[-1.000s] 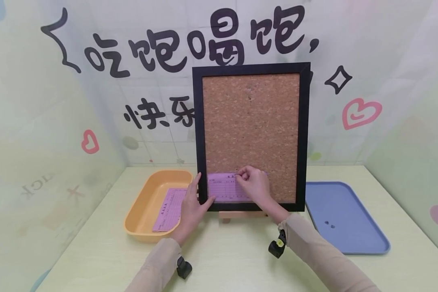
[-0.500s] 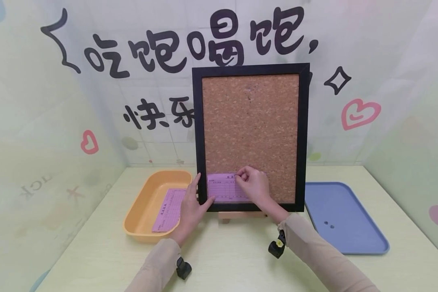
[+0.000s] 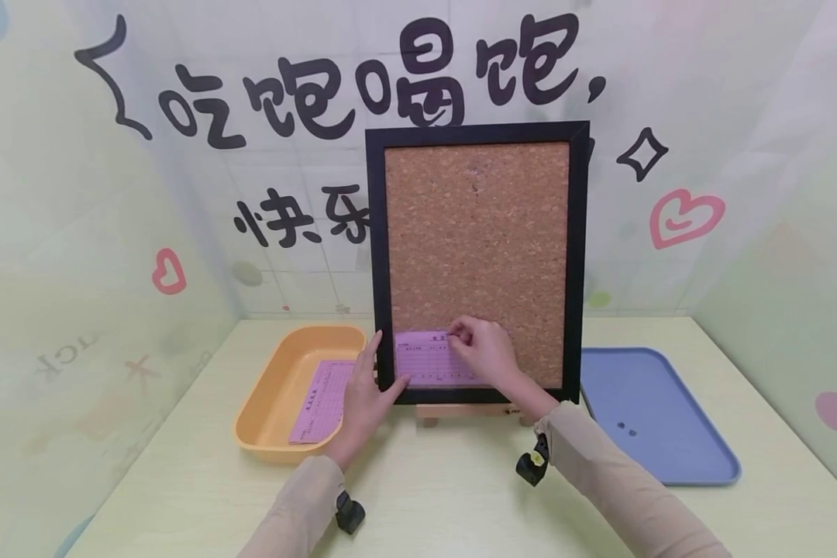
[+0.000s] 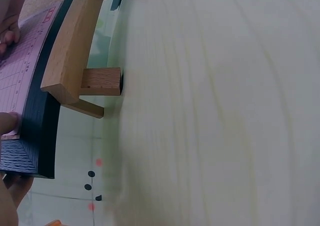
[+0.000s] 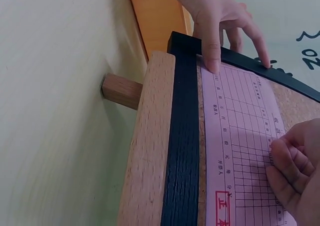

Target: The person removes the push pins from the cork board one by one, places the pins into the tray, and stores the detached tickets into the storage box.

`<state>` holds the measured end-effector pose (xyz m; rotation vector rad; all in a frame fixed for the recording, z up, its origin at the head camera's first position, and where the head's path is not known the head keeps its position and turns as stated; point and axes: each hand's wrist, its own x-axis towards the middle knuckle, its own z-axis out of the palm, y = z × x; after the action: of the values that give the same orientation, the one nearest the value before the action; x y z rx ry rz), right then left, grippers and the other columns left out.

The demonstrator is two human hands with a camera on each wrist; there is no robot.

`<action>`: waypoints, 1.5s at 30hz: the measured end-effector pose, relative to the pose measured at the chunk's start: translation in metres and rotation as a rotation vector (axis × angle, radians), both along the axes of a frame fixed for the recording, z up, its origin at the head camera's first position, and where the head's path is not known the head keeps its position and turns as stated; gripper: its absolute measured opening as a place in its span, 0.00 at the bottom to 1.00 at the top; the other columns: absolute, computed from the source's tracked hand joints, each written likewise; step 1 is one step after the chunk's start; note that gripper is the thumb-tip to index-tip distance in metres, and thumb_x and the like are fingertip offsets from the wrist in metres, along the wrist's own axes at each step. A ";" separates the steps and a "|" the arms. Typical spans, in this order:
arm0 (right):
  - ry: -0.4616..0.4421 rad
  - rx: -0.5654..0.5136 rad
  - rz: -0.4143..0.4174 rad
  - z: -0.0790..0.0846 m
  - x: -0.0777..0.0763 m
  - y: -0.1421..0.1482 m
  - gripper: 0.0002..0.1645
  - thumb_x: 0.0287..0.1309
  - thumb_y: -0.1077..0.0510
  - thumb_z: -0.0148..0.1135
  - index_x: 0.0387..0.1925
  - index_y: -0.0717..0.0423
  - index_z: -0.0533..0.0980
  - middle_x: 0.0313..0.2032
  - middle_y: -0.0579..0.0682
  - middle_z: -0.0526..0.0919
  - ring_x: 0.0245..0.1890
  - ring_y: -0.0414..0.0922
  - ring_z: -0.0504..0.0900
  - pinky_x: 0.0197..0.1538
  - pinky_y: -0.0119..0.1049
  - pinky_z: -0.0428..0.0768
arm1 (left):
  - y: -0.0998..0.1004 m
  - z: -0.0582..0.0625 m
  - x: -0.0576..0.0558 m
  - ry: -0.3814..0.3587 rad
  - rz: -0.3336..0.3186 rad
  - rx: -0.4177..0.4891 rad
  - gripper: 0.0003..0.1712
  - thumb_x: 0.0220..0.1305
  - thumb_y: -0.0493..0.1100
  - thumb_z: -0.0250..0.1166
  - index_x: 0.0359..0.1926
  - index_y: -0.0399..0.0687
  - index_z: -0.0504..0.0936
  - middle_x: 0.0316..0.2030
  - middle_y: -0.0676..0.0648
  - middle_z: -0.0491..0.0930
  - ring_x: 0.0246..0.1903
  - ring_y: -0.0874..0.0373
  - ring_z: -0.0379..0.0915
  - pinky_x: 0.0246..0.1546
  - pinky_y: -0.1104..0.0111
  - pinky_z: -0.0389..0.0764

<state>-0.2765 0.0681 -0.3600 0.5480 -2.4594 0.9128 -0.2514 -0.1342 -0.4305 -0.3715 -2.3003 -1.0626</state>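
Observation:
A black-framed cork board [image 3: 477, 248] stands on a wooden easel [image 4: 72, 41]. A pink printed receipt slip [image 3: 425, 360] lies against the cork at the lower left. My left hand [image 3: 366, 399] grips the frame's lower left side, its thumb over the slip's bottom corner and its fingers round the outer edge. At the slip's top edge, my right hand [image 3: 487, 353] pinches a tiny dark pin against the paper, mostly hidden by the fingertips. In the right wrist view, the curled right fingers [image 5: 287, 161] press close to the slip's printed heading.
On the left is an orange tray [image 3: 254, 422] with more pink slips [image 3: 321, 403] in it. A blue tray [image 3: 676, 434] to the right bears small dark pieces [image 3: 626, 428]. Behind the board rises a wall sheet [image 3: 279, 294] with black lettering.
My right wrist has shifted slightly to the right while its fingertips stay at the slip's top edge. The left hand keeps its grip on the frame.

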 end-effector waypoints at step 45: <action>0.011 0.047 -0.008 0.001 0.003 -0.004 0.03 0.53 0.63 0.59 0.28 0.59 0.78 0.17 0.45 0.75 0.14 0.36 0.65 0.18 0.27 0.64 | -0.002 -0.001 0.000 0.001 -0.005 -0.012 0.48 0.48 0.41 0.71 0.68 0.54 0.54 0.57 0.40 0.67 0.48 0.47 0.71 0.43 0.60 0.78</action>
<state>-0.2737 0.0640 -0.3593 0.5571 -2.4773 0.8486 -0.2515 -0.1361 -0.4312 -0.3831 -2.3070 -1.0510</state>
